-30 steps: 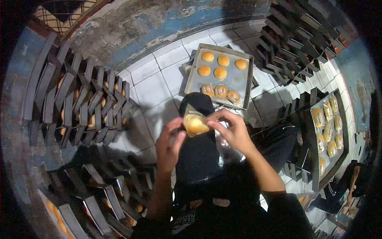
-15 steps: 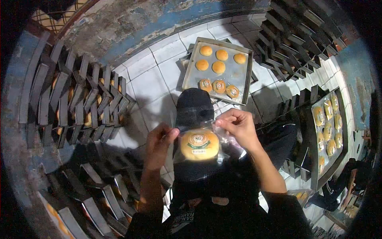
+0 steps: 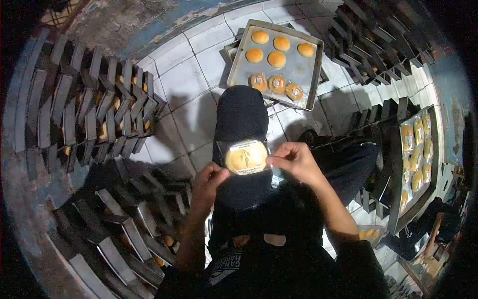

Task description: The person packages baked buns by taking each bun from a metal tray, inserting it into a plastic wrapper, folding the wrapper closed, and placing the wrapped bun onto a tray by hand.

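Observation:
A bun in a clear printed wrapper (image 3: 246,157) lies over my dark-clothed leg, its printed underside with a plant drawing facing up. My left hand (image 3: 210,182) pinches the wrapper at the lower left corner. On the other side, my right hand (image 3: 298,162) grips the wrapper's right edge between thumb and fingers. Beyond my knee, a metal tray (image 3: 303,67) on the floor holds several bare buns (image 3: 277,59) and, along its near side, three wrapped buns (image 3: 277,84).
Stacked metal trays with buns (image 3: 92,107) rise at the left, more stacks (image 3: 119,234) at the lower left and upper right (image 3: 373,42). A tray of wrapped buns (image 3: 417,144) tops a stack at the right. Dark cloth and a wooden handle show at the lower right.
The bun has gone from held up with its bag loose, to label side up, to underside up over my leg. My view has shifted, so the floor tray appears higher.

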{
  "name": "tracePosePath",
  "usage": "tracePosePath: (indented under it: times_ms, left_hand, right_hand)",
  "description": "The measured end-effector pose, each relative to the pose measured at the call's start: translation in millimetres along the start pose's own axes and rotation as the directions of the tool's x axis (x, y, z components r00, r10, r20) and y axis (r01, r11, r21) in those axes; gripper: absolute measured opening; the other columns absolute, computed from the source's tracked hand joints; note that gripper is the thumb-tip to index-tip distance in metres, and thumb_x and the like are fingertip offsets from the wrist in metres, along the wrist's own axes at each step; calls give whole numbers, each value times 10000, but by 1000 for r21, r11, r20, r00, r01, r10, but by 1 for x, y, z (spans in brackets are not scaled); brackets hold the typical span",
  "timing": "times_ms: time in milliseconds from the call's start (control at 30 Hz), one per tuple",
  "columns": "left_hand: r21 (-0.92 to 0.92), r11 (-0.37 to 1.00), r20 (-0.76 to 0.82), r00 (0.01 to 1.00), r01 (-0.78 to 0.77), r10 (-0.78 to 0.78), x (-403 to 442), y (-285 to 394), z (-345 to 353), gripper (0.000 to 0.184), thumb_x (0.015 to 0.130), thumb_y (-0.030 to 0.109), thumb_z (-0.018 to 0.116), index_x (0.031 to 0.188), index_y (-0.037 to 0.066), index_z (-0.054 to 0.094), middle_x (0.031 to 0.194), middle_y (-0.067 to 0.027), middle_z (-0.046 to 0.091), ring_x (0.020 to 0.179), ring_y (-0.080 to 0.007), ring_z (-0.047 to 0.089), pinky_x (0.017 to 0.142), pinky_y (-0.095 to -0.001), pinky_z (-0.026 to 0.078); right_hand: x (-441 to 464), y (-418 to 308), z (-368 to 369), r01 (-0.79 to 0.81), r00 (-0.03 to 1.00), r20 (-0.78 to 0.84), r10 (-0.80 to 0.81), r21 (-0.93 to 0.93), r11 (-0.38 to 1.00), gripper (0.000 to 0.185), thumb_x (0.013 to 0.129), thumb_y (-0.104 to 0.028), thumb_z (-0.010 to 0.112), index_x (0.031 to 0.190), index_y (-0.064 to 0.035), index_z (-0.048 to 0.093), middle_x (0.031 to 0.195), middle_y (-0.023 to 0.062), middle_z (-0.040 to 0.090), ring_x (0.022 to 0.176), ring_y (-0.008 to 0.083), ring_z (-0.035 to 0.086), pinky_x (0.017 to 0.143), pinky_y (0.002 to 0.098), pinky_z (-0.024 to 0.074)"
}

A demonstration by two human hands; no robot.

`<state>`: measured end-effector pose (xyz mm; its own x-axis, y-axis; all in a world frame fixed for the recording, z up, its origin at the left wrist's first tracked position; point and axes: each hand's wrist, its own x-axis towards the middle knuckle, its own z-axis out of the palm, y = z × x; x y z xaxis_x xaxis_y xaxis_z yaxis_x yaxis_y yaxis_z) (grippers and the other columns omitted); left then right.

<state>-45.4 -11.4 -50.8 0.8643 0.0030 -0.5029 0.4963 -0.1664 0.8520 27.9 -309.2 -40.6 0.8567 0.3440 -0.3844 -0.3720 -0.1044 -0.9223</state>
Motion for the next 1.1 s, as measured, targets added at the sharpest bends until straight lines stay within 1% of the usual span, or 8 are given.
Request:
tracePosePath:
  times_ms: [100,367,500,600,733,867,967,1100]
  left_hand:
    - [-80,995,39,997,67,-64,7,-1,2,229,1002,296,696,961,94,597,901,5,574,824,-118,526,807,-334,435]
    - [73,996,-102,993,-58,65,13,17,12,392,1001,172,726,1258,106,437,872,-23,524,781,-123,531,728,-316,459]
    - [127,963,-175,951,-236,256,29,-8,10,421,997,217,756,1245,89,442,879,-29,522,769,-134,530,727,-327,462]
    - [167,965,-177,957,-202,231,30,3,7,433,1005,253,754,1253,85,440,898,-52,539,787,-154,546,738,-336,469]
    - [-6,991,-140,981,-137,135,34,-11,1,460,1009,291,752,1263,78,433,959,-105,587,904,-198,594,787,-382,497]
    - [-46,996,-165,984,-79,71,27,17,6,484,998,288,768,1269,79,426,994,-123,606,947,-216,603,820,-398,504]
    - [-6,997,-179,981,-73,70,32,-3,0,493,1000,290,766,1277,81,416,1034,-144,622,969,-226,610,848,-391,504]
    - [89,973,-178,957,-214,227,27,-11,-2,477,1015,285,748,1300,86,422,1006,-97,593,939,-205,582,854,-375,486]
  right_hand:
    - [15,13,-7,-258,955,186,230,148,955,350,901,-146,853,1180,10,709,1011,41,759,905,125,693,817,276,536]
    - [8,-24,-26,-83,835,549,45,44,996,314,973,-26,638,1281,-33,700,1192,65,702,1094,168,632,906,336,546]
    - [14,-26,-66,124,989,82,-126,31,992,265,1019,-163,612,1241,-30,666,1187,89,689,1065,164,657,870,315,555]
    - [50,-37,-84,262,853,-444,-274,-90,961,336,1030,-190,687,1292,-27,553,1185,126,663,1032,163,681,842,282,565]
    - [154,42,-168,327,746,-569,-345,-139,935,464,1026,-224,711,1411,-68,503,1245,165,653,1062,202,689,851,309,578]
    - [202,181,-261,-22,920,-379,-99,-302,953,686,1027,-375,679,1583,-99,386,1246,219,698,1001,225,722,730,422,614]
    - [148,110,-214,-346,911,-412,-10,-778,525,653,970,-388,717,1475,-50,477,1075,240,733,880,319,747,721,484,607]
    - [43,19,-122,-97,968,-120,-221,-989,113,572,882,-417,767,1277,-31,617,876,216,740,761,375,745,690,497,595]
